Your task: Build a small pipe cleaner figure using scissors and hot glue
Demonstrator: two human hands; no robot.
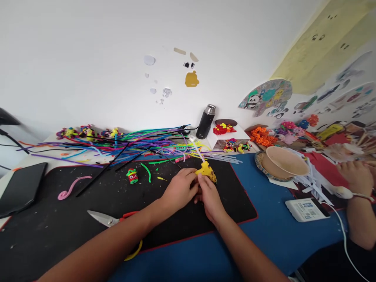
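Both hands meet over the black mat [235, 203]. My right hand [210, 196] is closed round a stained yellow hot glue gun [206, 170], its thumb on the near side. A whitish glue stick [199, 150] juts from the gun's far end. My left hand [182, 187] is closed right beside it, fingertips pinched together against the right hand's; whatever lies in them is hidden. Under my left forearm lie scissors [102, 217] with red and yellow handles. To the left, a small red and green pipe-cleaner figure [133, 176] stands near a green pipe-cleaner piece [146, 172].
Pipe cleaners [141, 141] are heaped along the wall. A black thermos [206, 121] stands by a white box [229, 137]. A pink curl [70, 190] and a tablet [22, 188] lie left. Rightward are a bowl [288, 160], a power bank [307, 209] and another person's hand [357, 178].
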